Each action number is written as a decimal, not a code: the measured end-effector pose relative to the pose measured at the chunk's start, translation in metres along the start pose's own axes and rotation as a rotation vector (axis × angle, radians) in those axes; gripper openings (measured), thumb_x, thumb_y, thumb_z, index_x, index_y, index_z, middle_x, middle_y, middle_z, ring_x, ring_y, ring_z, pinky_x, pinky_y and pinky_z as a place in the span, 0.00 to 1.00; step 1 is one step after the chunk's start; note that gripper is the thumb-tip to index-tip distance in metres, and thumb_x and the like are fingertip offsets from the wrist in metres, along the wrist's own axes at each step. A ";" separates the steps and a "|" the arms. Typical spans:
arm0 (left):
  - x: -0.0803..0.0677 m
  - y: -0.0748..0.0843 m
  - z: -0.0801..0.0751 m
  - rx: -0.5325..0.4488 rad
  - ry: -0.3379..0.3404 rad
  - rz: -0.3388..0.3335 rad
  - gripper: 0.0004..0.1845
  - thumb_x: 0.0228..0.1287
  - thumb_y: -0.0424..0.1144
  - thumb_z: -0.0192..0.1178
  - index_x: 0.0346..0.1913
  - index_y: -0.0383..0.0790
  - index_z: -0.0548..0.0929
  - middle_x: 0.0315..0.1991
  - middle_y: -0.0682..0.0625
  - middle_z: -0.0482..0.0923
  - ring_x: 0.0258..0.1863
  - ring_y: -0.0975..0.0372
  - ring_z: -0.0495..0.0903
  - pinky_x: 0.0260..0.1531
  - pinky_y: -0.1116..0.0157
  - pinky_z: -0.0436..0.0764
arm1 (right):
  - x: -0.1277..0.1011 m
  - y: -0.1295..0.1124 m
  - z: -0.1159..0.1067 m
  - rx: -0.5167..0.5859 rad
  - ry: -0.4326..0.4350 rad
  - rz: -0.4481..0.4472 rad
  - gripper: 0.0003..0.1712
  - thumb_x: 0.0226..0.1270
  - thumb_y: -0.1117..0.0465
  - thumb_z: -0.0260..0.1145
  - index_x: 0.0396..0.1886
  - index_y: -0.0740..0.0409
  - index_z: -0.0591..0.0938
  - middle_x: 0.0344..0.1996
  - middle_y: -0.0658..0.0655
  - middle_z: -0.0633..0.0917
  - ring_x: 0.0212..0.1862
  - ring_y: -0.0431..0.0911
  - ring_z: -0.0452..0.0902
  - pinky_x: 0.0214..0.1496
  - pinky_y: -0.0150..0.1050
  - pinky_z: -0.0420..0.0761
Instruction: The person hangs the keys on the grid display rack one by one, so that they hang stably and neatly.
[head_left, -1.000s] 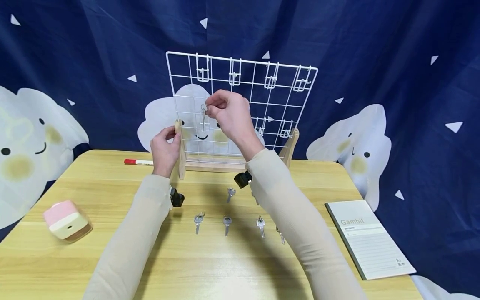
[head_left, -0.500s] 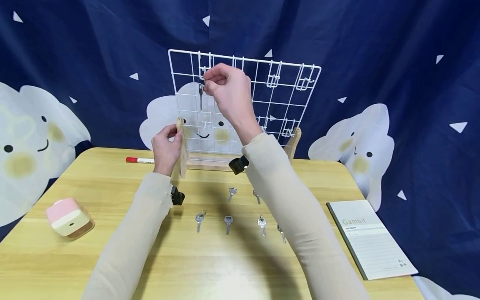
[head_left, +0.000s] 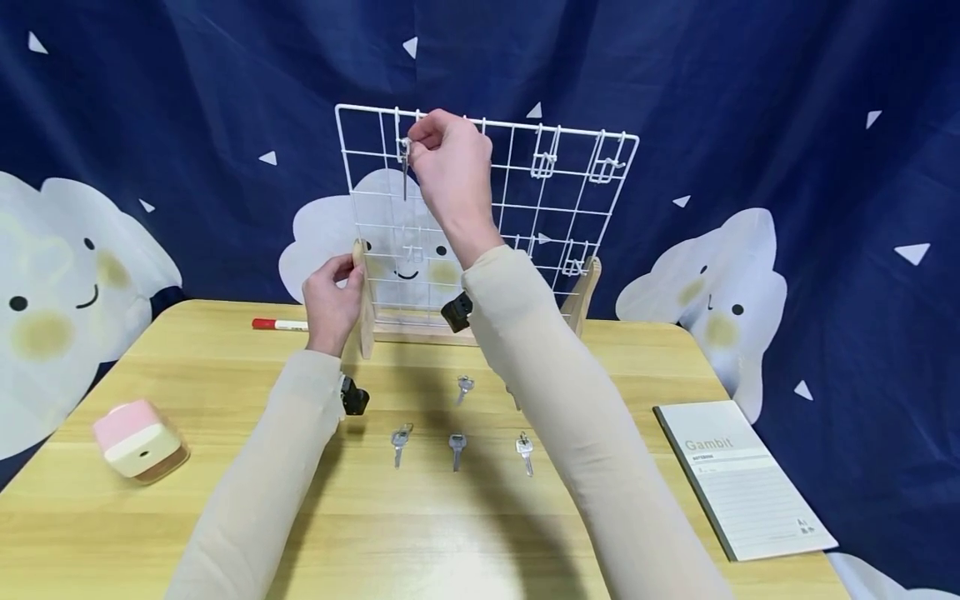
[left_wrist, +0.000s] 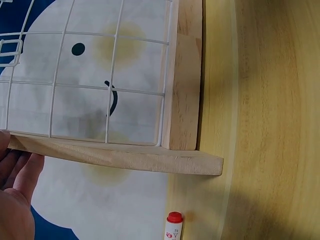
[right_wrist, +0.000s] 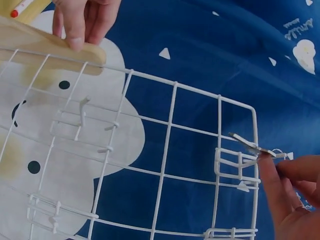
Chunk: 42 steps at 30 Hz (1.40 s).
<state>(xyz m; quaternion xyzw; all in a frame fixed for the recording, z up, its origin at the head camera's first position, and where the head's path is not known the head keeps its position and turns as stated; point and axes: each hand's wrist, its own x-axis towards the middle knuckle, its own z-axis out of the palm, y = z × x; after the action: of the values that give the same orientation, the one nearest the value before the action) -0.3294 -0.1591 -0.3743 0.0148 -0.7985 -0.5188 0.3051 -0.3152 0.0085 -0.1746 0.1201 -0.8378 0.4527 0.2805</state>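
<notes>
A white wire grid rack (head_left: 570, 179) on a wooden base stands at the back of the table. My right hand (head_left: 446, 158) is raised to its top left corner and pinches a silver key (head_left: 405, 171) against the top-left hook (right_wrist: 235, 167); the key (right_wrist: 252, 146) hangs down from my fingertips (right_wrist: 267, 172). My left hand (head_left: 332, 296) grips the rack's left wooden upright (head_left: 365, 300), and its fingers (left_wrist: 20, 167) lie against the wooden foot (left_wrist: 125, 157). Several more keys (head_left: 454, 444) lie on the table in front of the rack.
A red-capped marker (head_left: 279, 324) lies left of the rack. A pink and cream box (head_left: 137, 439) sits at the table's left, a notebook (head_left: 746, 479) at its right edge. More hooks (head_left: 543, 162) hang along the grid's top and lower rows. A dark blue cloud-print cloth hangs behind.
My right hand has carried the key up from the grid's lower middle to the top left hook. The left hand stays on the upright.
</notes>
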 end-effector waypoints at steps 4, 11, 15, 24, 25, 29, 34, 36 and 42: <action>-0.001 -0.001 0.001 -0.010 0.006 0.011 0.13 0.68 0.32 0.60 0.53 0.30 0.84 0.46 0.38 0.83 0.46 0.51 0.81 0.52 0.56 0.80 | -0.001 0.001 0.002 -0.060 -0.008 0.008 0.09 0.64 0.68 0.61 0.34 0.55 0.87 0.27 0.46 0.84 0.34 0.37 0.77 0.36 0.22 0.74; -0.001 -0.001 0.002 -0.018 0.013 0.004 0.14 0.68 0.34 0.60 0.52 0.30 0.83 0.46 0.38 0.83 0.48 0.50 0.81 0.51 0.54 0.81 | -0.016 0.010 0.000 -0.080 -0.057 -0.065 0.07 0.66 0.67 0.64 0.38 0.56 0.87 0.33 0.47 0.84 0.36 0.36 0.78 0.40 0.22 0.74; -0.002 -0.002 0.002 -0.012 0.017 -0.022 0.14 0.68 0.34 0.60 0.52 0.31 0.83 0.47 0.39 0.83 0.49 0.52 0.81 0.49 0.58 0.83 | -0.036 0.022 -0.001 -0.101 -0.129 -0.134 0.07 0.68 0.66 0.64 0.41 0.56 0.86 0.36 0.48 0.82 0.38 0.37 0.78 0.42 0.24 0.75; -0.001 -0.001 0.005 -0.011 0.001 -0.046 0.15 0.67 0.35 0.62 0.53 0.31 0.82 0.50 0.39 0.81 0.48 0.51 0.81 0.49 0.57 0.83 | -0.075 0.065 -0.019 -0.125 -0.431 -0.184 0.06 0.69 0.66 0.63 0.42 0.58 0.85 0.37 0.49 0.84 0.40 0.39 0.79 0.45 0.29 0.78; -0.001 0.000 0.006 -0.012 0.003 -0.048 0.15 0.67 0.35 0.62 0.53 0.31 0.82 0.50 0.39 0.81 0.48 0.51 0.81 0.49 0.57 0.83 | -0.079 0.071 -0.021 -0.128 -0.466 -0.172 0.06 0.69 0.66 0.63 0.42 0.58 0.85 0.38 0.49 0.84 0.40 0.39 0.79 0.45 0.29 0.79; 0.001 0.000 0.006 -0.002 0.012 -0.053 0.14 0.67 0.35 0.62 0.52 0.31 0.82 0.48 0.39 0.82 0.49 0.51 0.81 0.51 0.58 0.82 | -0.093 0.092 -0.025 -0.136 -0.560 -0.124 0.06 0.70 0.65 0.64 0.43 0.58 0.85 0.38 0.50 0.85 0.41 0.40 0.80 0.46 0.30 0.80; 0.001 -0.001 0.007 0.012 0.020 -0.050 0.14 0.68 0.35 0.62 0.52 0.31 0.82 0.48 0.39 0.83 0.49 0.52 0.82 0.52 0.60 0.81 | -0.109 0.115 -0.027 -0.125 -0.628 -0.095 0.06 0.69 0.66 0.65 0.42 0.58 0.85 0.38 0.51 0.85 0.41 0.41 0.81 0.45 0.31 0.81; 0.001 -0.001 0.007 0.010 0.019 -0.047 0.14 0.68 0.35 0.62 0.53 0.31 0.82 0.48 0.38 0.83 0.49 0.52 0.82 0.52 0.61 0.81 | -0.114 0.122 -0.027 -0.121 -0.652 -0.090 0.06 0.68 0.67 0.65 0.42 0.59 0.85 0.38 0.51 0.86 0.41 0.42 0.81 0.46 0.31 0.81; 0.001 -0.001 0.008 -0.004 0.016 -0.039 0.15 0.68 0.35 0.62 0.53 0.31 0.82 0.49 0.38 0.83 0.50 0.53 0.82 0.53 0.62 0.81 | -0.128 0.142 -0.028 -0.116 -0.693 -0.052 0.07 0.67 0.67 0.66 0.43 0.59 0.85 0.40 0.52 0.85 0.44 0.43 0.82 0.49 0.35 0.82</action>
<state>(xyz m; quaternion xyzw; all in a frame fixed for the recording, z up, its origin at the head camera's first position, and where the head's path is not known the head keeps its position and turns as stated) -0.3348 -0.1534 -0.3768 0.0341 -0.7945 -0.5261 0.3014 -0.2663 0.1044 -0.3350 0.2720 -0.9042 0.3294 -0.0028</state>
